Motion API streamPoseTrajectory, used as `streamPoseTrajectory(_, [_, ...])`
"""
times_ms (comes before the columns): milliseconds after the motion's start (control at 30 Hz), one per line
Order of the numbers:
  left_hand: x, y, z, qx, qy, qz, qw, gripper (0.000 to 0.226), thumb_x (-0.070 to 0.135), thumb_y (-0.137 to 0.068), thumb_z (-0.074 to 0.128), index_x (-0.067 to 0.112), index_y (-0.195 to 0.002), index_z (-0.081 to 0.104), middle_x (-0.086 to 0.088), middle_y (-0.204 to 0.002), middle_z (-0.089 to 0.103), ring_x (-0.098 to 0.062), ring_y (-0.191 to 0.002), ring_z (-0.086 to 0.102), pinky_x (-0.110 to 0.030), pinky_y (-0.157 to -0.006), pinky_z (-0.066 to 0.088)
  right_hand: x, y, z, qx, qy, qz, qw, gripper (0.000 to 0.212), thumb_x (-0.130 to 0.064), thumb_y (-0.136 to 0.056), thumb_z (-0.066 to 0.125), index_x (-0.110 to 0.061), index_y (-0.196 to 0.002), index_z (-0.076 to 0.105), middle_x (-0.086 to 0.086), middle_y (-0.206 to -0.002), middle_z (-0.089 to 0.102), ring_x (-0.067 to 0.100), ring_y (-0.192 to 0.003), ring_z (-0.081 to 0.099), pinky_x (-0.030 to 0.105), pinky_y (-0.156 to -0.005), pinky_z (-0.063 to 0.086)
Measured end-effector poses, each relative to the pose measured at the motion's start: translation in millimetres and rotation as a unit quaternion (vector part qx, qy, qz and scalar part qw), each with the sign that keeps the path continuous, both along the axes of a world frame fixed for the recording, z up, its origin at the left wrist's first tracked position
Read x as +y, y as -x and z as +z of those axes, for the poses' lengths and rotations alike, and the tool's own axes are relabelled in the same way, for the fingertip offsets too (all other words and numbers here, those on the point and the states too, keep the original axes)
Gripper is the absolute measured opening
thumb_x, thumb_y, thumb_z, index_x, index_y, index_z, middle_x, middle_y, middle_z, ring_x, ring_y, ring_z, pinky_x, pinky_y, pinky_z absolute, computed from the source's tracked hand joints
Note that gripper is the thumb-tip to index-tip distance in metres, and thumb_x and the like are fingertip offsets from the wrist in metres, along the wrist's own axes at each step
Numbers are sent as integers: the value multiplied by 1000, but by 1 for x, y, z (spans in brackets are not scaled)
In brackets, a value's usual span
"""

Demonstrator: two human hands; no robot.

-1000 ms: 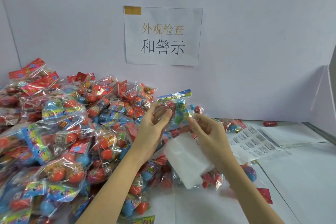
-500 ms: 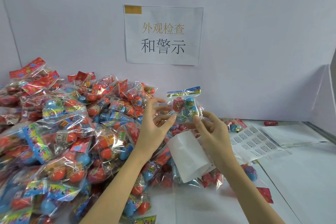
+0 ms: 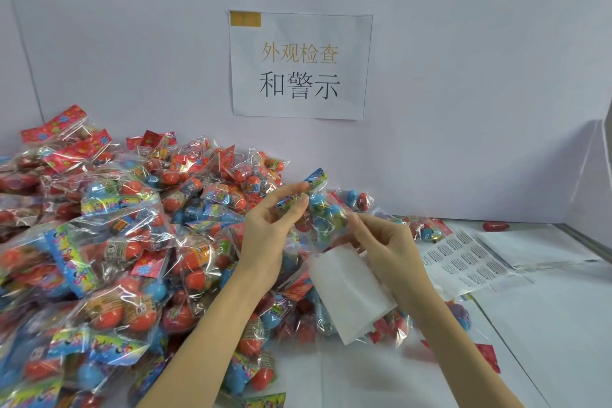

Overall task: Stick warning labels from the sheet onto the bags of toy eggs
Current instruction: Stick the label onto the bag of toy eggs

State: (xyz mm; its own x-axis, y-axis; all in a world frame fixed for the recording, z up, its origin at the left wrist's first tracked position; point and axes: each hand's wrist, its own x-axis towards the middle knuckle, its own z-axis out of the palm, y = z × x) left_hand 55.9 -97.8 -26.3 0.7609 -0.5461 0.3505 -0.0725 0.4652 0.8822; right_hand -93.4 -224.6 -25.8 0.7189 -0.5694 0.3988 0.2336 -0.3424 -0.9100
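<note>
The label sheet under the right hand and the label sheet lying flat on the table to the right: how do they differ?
The held label sheet hangs from the right hand, curled, showing its blank white back. The flat label sheet lies on the table, touched by no hand, showing rows of printed labels. The held one hangs over bags of toy eggs; the flat one rests mostly on bare table. Both are white.

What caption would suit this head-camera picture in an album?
Left hand pinches a bag of toy eggs; right hand holds a white sheet beside the pile.

"外观检查 和警示" on the wall sign (image 3: 299,66); "6+" on an egg (image 3: 141,309).
</note>
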Motion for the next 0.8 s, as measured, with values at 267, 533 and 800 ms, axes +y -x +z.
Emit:
streamPoseTrajectory(267, [-2, 0, 0, 37, 39, -33, 998, 43, 24, -89, 73, 25, -132, 74, 8, -135, 71, -13, -131, 63, -26, -103, 52, 2, 0, 1, -17, -31, -41, 999, 24, -31, -103, 64, -21, -97, 85, -4, -85, 82, 7, -76, 75, 15, -69, 52])
streamPoseTrajectory(533, [-4, 7, -3, -125, -109, -30, 986, 43, 61, -99, 59, 36, -133, 64, 14, -128, 70, -7, -122, 65, -39, -109, 50, 3, -4, -5, -27, 156, -139, 977, 37, -34, -90, 80, -43, -125, 75, -28, -97, 76, -2, -95, 69, 6, -82, 45])
streamPoseTrajectory(800, [-6, 3, -8, -30, -92, 12, 995, 40, 36, -100, 70, 28, -137, 61, 7, -135, 67, -11, -132, 61, -40, -114, 49, 12, -12, -18, 28, 272, -59, 960, 41, -27, -99, 72, -55, -127, 68, -35, -94, 71, -6, -93, 69, 4, -83, 45])
